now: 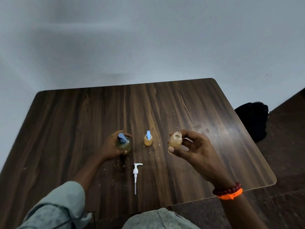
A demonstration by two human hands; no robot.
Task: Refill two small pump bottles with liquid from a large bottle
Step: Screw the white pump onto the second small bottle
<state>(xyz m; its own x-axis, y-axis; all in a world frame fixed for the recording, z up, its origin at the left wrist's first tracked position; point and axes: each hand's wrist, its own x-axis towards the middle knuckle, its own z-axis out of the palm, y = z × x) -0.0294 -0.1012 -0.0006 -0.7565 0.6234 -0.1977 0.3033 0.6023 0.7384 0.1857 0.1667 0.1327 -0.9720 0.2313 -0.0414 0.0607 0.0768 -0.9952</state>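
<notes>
Liquid of an amber colour is seen in an uncapped small bottle [175, 141], which is gripped between the thumb and fingers of the right hand [192, 148] and held above the wooden surface [74, 121]. A large bottle [123, 144] with a blue pump is clasped by the left hand [113, 144] and stands on the surface. Between the two hands a second small pump bottle [148, 139] is set upright, and a white pump [136, 176] is laid flat nearer the person.
</notes>
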